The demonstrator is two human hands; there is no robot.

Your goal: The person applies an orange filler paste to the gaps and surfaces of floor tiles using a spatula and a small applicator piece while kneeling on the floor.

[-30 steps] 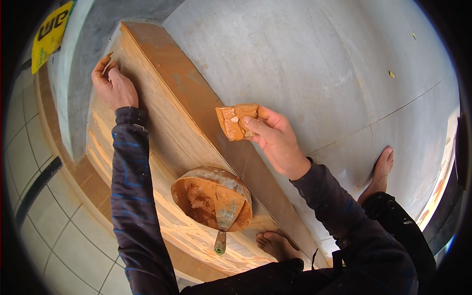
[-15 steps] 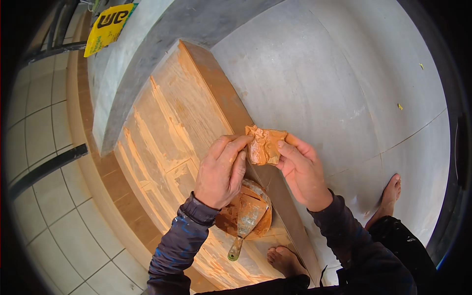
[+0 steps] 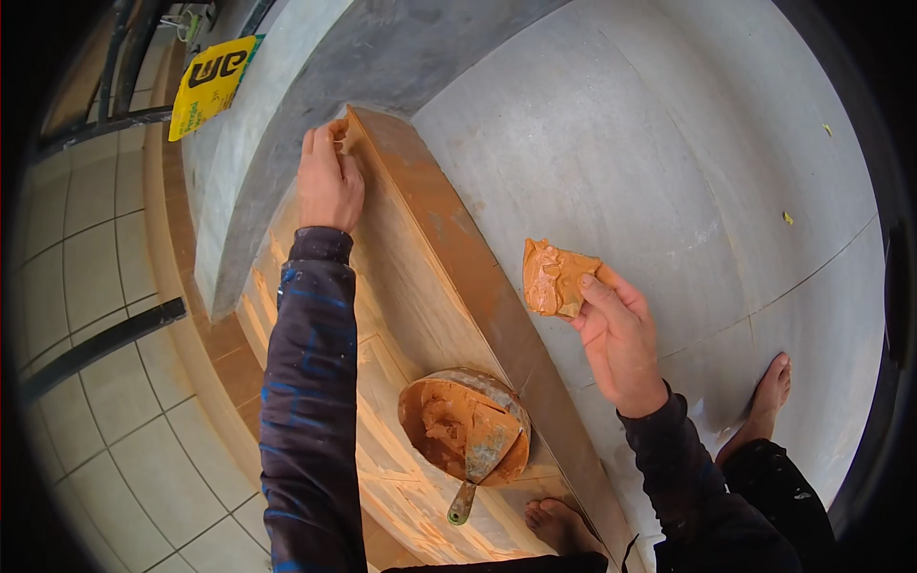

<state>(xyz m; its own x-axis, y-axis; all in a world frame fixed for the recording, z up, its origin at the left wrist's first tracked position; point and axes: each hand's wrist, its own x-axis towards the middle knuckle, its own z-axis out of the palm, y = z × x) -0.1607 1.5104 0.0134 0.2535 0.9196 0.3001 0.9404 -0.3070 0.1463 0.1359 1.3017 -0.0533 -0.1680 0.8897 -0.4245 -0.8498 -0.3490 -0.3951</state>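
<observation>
Currently, a flat piece smeared with orange paste [image 3: 549,279] is pinched between the thumb and fingers of the right hand [image 3: 623,344], above the grey floor [image 3: 592,143]. Near the wood-look step's [image 3: 415,296] far corner, the left hand [image 3: 330,183] is held with fingers bent; whether anything is gripped cannot be told. Beside the step's edge, a putty knife [image 3: 490,447] is rested in a paste-filled bowl [image 3: 478,379].

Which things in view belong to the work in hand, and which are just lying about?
Belonging to the work:
- paste-smeared piece, in the right hand
- bowl of orange paste
- scraper, resting in the bowl
- wood-look step, by the left hand

Seemingly lying about:
- yellow package
- yellow scraps
</observation>
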